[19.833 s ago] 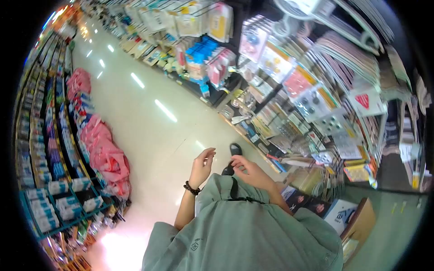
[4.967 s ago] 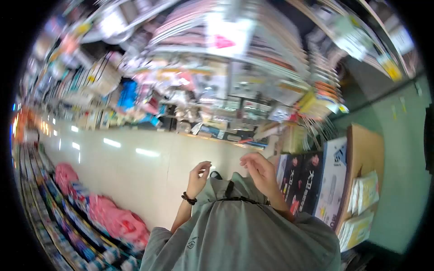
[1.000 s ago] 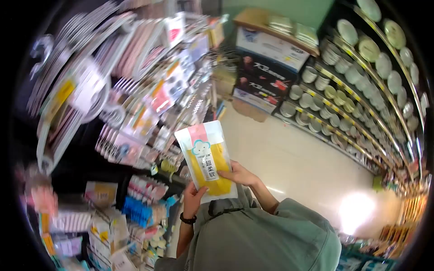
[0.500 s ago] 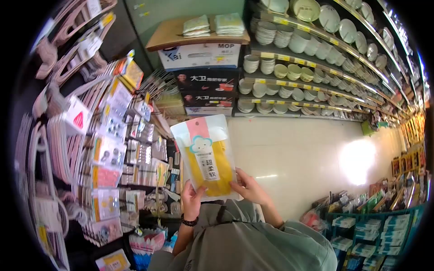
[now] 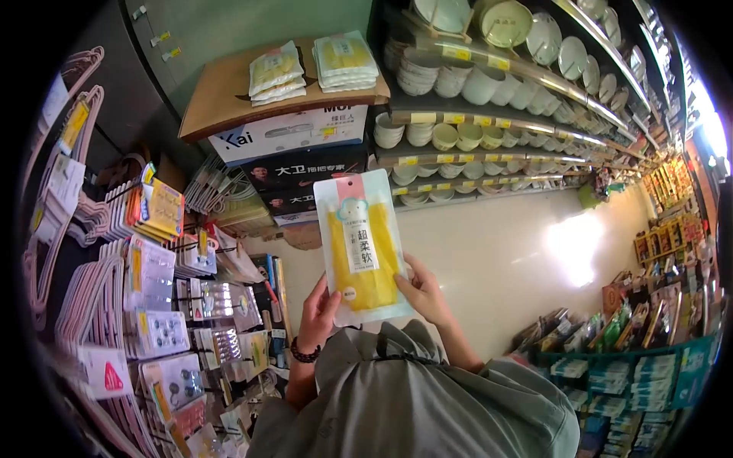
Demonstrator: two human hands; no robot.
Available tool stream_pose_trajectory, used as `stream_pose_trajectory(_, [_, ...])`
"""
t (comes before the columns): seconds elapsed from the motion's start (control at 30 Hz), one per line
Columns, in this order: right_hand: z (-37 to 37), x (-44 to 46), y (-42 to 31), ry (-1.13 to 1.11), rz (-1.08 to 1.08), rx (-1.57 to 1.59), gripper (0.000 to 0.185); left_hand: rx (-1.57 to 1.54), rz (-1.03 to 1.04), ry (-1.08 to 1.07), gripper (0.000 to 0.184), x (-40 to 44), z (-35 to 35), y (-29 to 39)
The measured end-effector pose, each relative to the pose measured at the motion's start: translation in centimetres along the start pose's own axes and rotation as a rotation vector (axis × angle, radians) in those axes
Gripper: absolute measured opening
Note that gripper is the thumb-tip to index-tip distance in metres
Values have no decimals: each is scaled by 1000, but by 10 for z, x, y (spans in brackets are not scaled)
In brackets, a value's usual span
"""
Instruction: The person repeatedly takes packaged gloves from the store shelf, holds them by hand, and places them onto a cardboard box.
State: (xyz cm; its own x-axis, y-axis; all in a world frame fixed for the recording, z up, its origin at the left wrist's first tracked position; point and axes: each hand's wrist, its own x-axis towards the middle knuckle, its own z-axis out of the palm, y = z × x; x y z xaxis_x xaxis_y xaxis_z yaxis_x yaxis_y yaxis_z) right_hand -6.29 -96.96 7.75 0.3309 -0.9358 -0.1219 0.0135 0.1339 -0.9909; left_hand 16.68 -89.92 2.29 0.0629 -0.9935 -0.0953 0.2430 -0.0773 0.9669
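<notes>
A flat clear-and-white packet (image 5: 363, 252) with yellow contents and a pink strip at its top is held upright in front of my body. My left hand (image 5: 317, 317), with a dark beaded bracelet at the wrist, pinches its lower left edge. On the lower right edge, my right hand (image 5: 422, 290) grips it with the thumb on the front. Beyond it, two stacks of similar yellow packets, a left one (image 5: 276, 72) and a right one (image 5: 345, 62), lie on a brown cardboard sheet (image 5: 214, 99) over stacked boxes (image 5: 294, 136).
Shelves of bowls and plates (image 5: 481, 137) run along the back right. Hangers (image 5: 95, 298) and hanging carded goods (image 5: 160, 336) line the left. A teal rack (image 5: 691, 370) with small packets stands at the lower right. Pale floor (image 5: 496, 252) lies between them.
The view has turned rightward from the hanging goods, and the cardboard-topped boxes appear larger and nearer. Both hands, empty five seconds ago, hold the yellow packet, which stays in their grip.
</notes>
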Motion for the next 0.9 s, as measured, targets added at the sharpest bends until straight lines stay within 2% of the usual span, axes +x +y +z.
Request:
stream_pose_trajectory(0.03, [-1,19,-6,0,-12,-33,49,-22,-38,-91,60,17,-7,14])
stream_pose_trajectory(0.13, [-3,71,-15,6,-56,-112,47,-135,178,-146,69,67,-5,37])
stream_pose_trajectory(0.17, [-3,87,-19,24,-76,-131,48,-168,176,-175,75,80,-8,44])
stream_pose_trajectory(0.3, [4,140,-30,110,-104,-41,50,-92,215,-77,79,127,-13,59])
stream_pose_trajectory(0.4, [0,179,-37,121,-132,-46,50,35,217,-44,80,169,-21,74])
stream_pose_trajectory(0.43, [-2,196,-42,118,-147,-57,50,-13,280,11,78,187,-14,81])
stream_pose_trajectory(0.63, [-9,321,-86,136,-251,159,50,87,334,6,76,301,-18,124])
stream_pose_trajectory(0.73, [-21,382,-109,145,-367,54,46,107,408,21,73,364,-8,153])
stream_pose_trajectory(0.77, [-22,404,-115,166,-402,108,44,119,412,24,72,385,-6,160])
stream_pose_trajectory(0.83, [-29,447,-121,172,-433,76,43,111,392,34,70,424,-6,167])
stream_pose_trajectory(0.9, [-35,483,-125,170,-412,70,43,226,484,103,68,469,-12,155])
